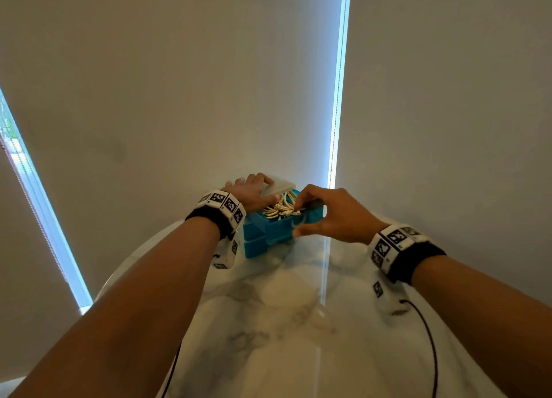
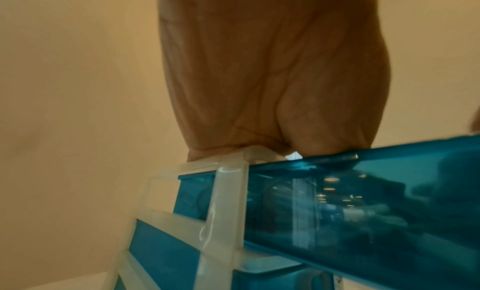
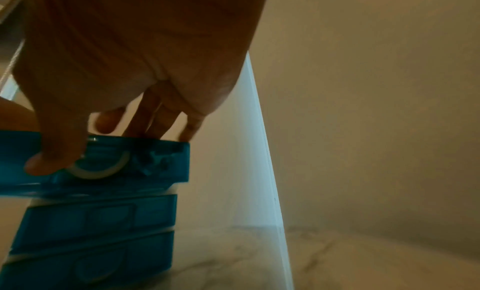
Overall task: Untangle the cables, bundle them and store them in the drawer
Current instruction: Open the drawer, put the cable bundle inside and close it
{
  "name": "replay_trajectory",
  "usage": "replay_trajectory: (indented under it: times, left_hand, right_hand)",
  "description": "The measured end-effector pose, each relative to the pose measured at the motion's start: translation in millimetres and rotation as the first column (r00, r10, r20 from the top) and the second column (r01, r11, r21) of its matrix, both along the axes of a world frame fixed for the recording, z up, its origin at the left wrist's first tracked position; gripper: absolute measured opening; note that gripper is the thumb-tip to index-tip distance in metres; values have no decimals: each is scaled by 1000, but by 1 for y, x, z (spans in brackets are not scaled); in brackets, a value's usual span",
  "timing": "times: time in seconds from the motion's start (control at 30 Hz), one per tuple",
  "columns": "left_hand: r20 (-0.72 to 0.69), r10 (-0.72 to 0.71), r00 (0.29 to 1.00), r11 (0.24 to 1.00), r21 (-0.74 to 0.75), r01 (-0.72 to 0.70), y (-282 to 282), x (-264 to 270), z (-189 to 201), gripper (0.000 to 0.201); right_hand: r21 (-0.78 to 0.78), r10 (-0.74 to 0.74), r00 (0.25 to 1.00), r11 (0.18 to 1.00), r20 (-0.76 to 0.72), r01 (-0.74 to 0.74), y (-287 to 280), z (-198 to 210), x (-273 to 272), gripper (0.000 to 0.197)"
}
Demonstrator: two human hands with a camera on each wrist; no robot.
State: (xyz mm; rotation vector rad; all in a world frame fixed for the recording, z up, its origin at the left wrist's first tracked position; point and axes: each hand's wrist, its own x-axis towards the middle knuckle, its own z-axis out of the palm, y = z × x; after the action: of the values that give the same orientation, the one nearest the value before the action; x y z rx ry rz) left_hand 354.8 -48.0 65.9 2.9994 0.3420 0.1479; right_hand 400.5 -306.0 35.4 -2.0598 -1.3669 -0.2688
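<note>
Up at the far edge of the marble table [image 1: 298, 323], against the pale blinds [image 1: 179, 84], stands a small blue drawer unit [image 1: 254, 245] with a frosted white frame [image 2: 228, 192] and top. Its top drawer [image 1: 280, 227] is pulled out toward the person, and the cables [image 1: 280, 208], cream-coloured and gathered in loops, lie inside it; whether they are tied cannot be told. The left hand [image 1: 252, 193] lies on the white top of the unit, fingers fairly straight and spread over it, the palm pressing down at the unit's left corner, as the left wrist view shows from below [image 2: 272, 79]. The right hand [image 1: 331, 214] is at the drawer's front: its thumb [image 3: 52, 157] presses against the front panel just beside the pale curved handle [image 3: 103, 171], while the fingers [image 3: 155, 114] curl over the front rim and reach down inside, toward the cables. So the right hand pinches the drawer front between thumb and fingers; whether the fingertips also touch a cable is hidden. Below the open drawer, two more blue drawers [image 3: 98, 218] sit shut in the frame. Both wrists wear black bands with white marker blocks [image 1: 222, 203], and thin black cords [image 1: 430, 347] trail across the table's near edge.
</note>
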Motion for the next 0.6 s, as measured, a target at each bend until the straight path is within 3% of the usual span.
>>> replay_trajectory:
  times: [0.1, 0.3, 0.43, 0.6]
  left_hand:
    - [9, 3, 1000, 1000, 1, -3, -1, 0, -1, 71]
    - [16, 10, 1000, 1000, 1, -10, -3, 1, -1, 72]
    - [25, 6, 1000, 1000, 5, -6, -1, 1, -1, 71]
    - [13, 7, 1000, 1000, 7, -7, -1, 2, -2, 73]
  right_hand:
    - [-108, 18, 995, 994, 103, -7, -10, 9, 2, 37]
    - [-138, 59, 986, 990, 155, -38, -8, -2, 2, 39]
    - [-236, 86, 963, 972, 254, -25, -2, -7, 1, 53]
    - [-366, 65, 880, 922, 470, 127, 6, -3, -5, 70]
